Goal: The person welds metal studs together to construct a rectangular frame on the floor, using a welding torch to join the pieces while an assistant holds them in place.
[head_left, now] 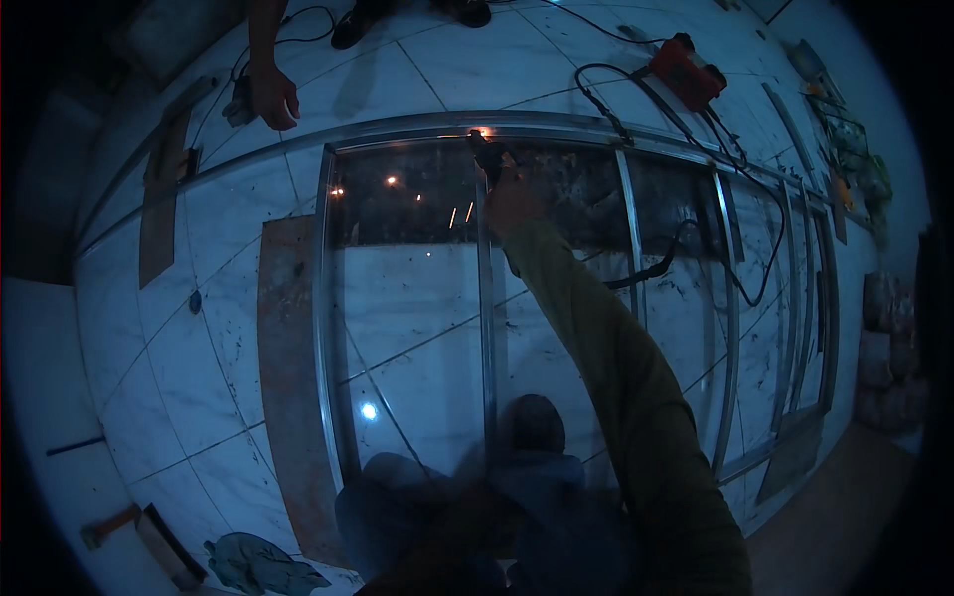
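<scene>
My right hand (507,199) is closed on a black welding tool (487,157), its tip against the top rail of a metal frame (373,132), where an orange glow and sparks show. The tool is at the top end of an upright bar (485,338), over a dark sheet (397,204) lying under the frame. My left hand is not discernible in the deep shadow around my knees at the bottom centre.
A co-worker's hand (273,94) and shoes (348,30) are beyond the frame. A red machine (686,79) with cables (760,288) sits upper right. Rusty plates (283,397), a hammer (109,526), cloth (253,556) and piled items (879,348) lie around.
</scene>
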Tool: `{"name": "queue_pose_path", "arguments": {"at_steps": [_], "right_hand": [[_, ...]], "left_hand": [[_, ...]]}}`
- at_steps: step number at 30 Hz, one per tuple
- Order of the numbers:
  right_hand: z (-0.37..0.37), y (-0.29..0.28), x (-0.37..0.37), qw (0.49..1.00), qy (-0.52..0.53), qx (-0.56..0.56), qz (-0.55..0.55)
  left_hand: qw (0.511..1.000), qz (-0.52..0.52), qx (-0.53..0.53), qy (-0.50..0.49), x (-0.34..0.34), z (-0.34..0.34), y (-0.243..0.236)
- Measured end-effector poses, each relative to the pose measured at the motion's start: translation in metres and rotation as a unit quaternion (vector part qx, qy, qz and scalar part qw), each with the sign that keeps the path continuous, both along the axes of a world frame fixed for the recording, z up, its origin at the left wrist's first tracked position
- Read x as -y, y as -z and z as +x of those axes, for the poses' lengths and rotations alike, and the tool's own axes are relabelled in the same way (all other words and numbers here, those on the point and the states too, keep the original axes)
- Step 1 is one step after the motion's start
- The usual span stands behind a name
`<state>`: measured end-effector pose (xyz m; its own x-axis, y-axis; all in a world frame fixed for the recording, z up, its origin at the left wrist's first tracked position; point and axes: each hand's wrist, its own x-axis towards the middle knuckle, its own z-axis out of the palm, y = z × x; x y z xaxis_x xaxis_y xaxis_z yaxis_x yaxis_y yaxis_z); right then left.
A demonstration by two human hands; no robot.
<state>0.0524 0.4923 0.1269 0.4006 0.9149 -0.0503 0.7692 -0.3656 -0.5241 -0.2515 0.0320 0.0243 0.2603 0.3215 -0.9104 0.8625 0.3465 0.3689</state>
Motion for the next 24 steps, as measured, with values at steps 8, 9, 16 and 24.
{"name": "queue_pose_path", "arguments": {"at_steps": [8,9,16,24], "right_hand": [[-0.003,-0.012,0.001,0.999,-0.025,0.018,-0.026],[-0.005,-0.02,0.002,0.999,-0.036,-0.005,-0.023],[0.01,-0.016,0.006,0.997,-0.029,0.016,-0.069],[0.013,0.004,0.017,0.998,-0.023,0.06,-0.017]], "left_hand": [[0.999,-0.012,0.032,0.011,-0.009,-0.004,-0.011],[0.999,-0.023,0.024,0.023,-0.012,-0.005,-0.014],[0.996,0.045,0.032,-0.063,-0.02,0.009,-0.038],[0.99,-0.01,0.143,-0.014,-0.056,0.019,-0.078]]}}
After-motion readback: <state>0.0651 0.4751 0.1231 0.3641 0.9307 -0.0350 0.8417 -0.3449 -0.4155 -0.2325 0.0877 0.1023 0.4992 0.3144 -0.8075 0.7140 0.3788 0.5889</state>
